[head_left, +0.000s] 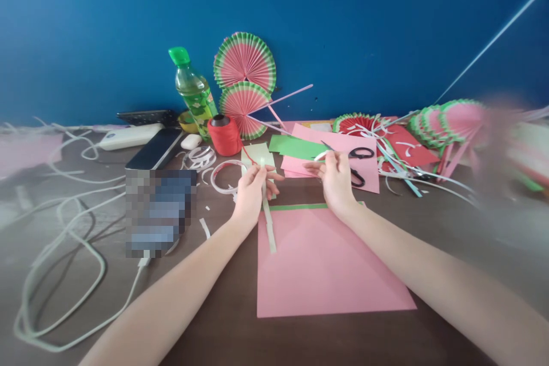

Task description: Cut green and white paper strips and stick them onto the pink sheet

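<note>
My left hand [252,191] pinches a narrow pale strip [270,229], which looks like double-sided tape. Its lower end hangs over the left part of a large pink paper sheet [330,269]; whether it touches the paper I cannot tell. A thin green edge [295,206] shows along the sheet's far side. My right hand [337,180], above the sheet's far right corner, has its thumb and finger closed on a short curled white strip [319,156]. Just beyond that hand lie scissors [361,152] with black handles, partly hidden by it.
Behind my hands are green paper [295,146], a red thread spool [225,135], a tape roll [226,176] and a green-capped bottle [193,88]. Pleated paper fans [245,63] lean on the blue wall. Left are a phone [160,214] and a looping white cable [100,274].
</note>
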